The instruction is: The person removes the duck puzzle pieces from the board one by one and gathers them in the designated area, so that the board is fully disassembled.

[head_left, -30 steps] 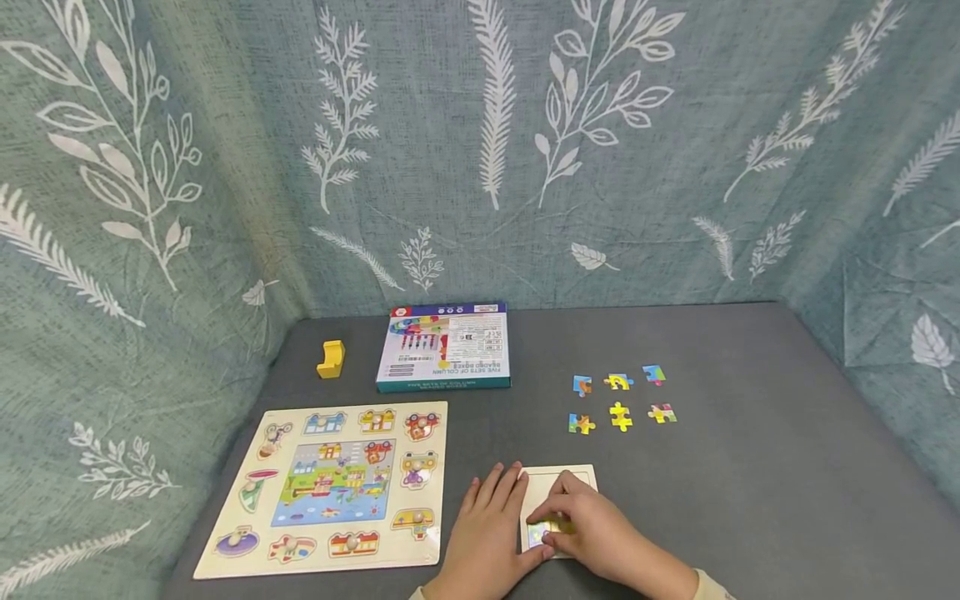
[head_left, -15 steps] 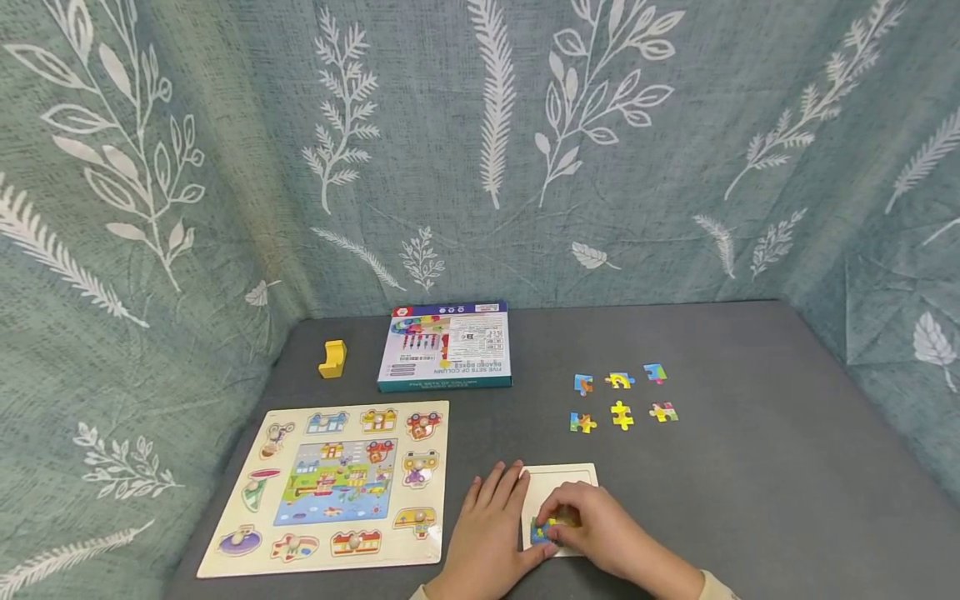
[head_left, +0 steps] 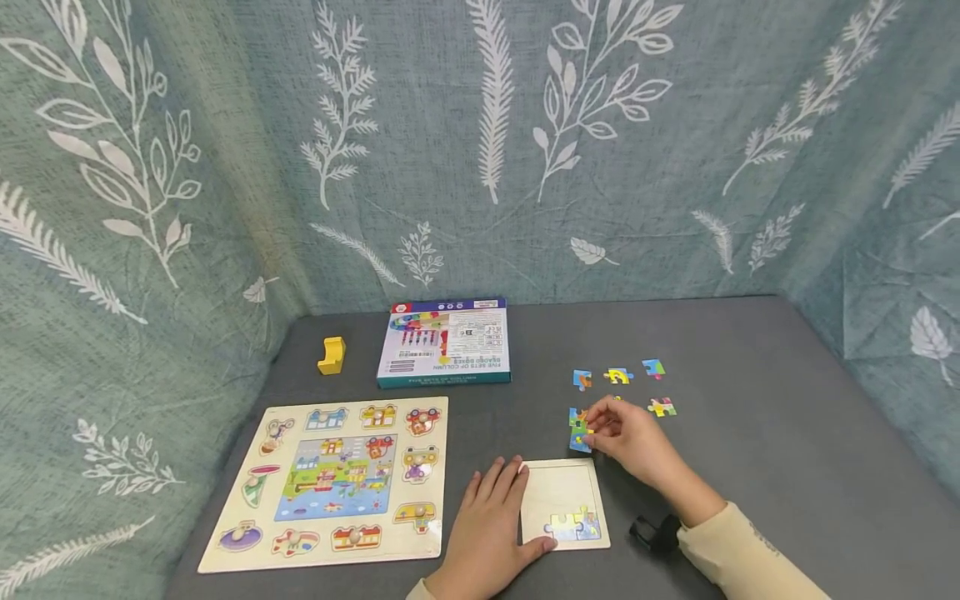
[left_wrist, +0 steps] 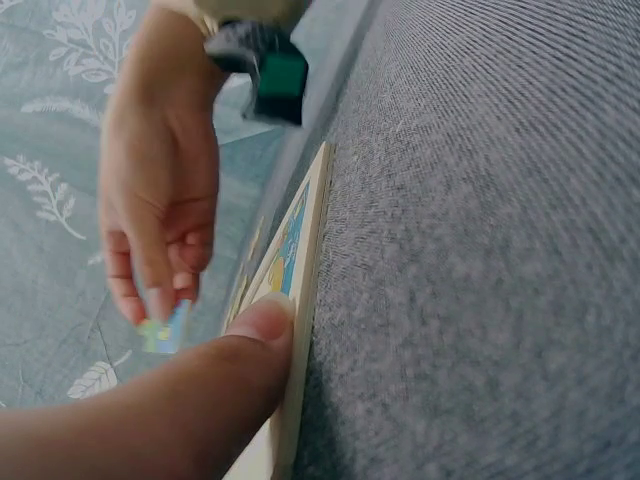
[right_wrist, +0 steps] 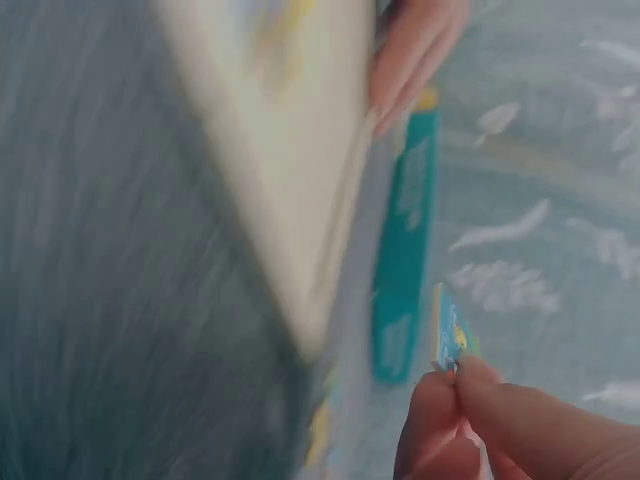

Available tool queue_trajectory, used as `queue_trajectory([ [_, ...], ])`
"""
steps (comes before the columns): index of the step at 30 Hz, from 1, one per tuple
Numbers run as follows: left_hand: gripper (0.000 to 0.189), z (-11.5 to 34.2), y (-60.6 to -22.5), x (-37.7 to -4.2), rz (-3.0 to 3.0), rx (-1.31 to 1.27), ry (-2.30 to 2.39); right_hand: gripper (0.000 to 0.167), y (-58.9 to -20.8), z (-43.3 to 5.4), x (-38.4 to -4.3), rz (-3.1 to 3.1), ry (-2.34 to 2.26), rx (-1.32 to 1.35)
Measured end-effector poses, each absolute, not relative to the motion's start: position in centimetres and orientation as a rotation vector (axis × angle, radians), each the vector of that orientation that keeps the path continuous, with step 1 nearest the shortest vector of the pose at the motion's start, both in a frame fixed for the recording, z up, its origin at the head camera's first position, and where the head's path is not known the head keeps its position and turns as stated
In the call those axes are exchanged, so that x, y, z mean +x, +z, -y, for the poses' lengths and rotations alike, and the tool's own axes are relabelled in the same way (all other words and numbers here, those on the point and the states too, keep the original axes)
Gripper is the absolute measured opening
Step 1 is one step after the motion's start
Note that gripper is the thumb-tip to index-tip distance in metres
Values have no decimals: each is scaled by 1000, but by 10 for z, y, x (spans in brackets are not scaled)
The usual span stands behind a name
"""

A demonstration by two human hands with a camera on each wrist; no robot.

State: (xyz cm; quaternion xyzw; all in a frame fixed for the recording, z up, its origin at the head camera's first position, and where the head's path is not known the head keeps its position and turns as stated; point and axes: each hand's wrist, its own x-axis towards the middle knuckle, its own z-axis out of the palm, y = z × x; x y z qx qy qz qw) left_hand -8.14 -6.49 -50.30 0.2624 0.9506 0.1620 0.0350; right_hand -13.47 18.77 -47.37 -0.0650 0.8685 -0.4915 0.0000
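Observation:
My right hand (head_left: pixel 633 440) pinches a blue, green and yellow jigsaw piece (head_left: pixel 578 439) between thumb and fingertips, beyond the far edge of a pale wooden puzzle tray (head_left: pixel 553 492). The right wrist view shows this piece nearly edge-on. Joined jigsaw pieces (head_left: pixel 573 526) lie in the tray's near right corner. My left hand (head_left: pixel 487 521) lies along the tray's left side, fingers straight, with its thumb (left_wrist: pixel 262 325) on the near rim. Several loose jigsaw pieces (head_left: pixel 618 377) lie in two rows on the grey table; my right hand partly covers the front row.
To the left lies a knobbed vehicle puzzle board (head_left: pixel 360 542). Behind it are a flat printed box (head_left: pixel 444 346) and a curved yellow block (head_left: pixel 332 356). A black wrist camera (head_left: pixel 654 533) sits at my right wrist. Patterned curtains (head_left: pixel 495 167) enclose the table's back and sides.
My right hand has lifted the blue, green and yellow piece out of the tray's near left part and carried it away and to the right. My left hand has stayed in place.

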Motion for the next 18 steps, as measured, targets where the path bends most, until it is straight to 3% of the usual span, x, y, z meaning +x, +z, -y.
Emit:
queue_trajectory([
  [7, 94, 65, -503, -82, -2903, 801, 510, 16, -489, -191, -145, -2775, -1410, -137],
  [18, 93, 64, -501, -83, -2900, 777, 482, 23, -492, -180, -138, -2931, -1206, -186],
])
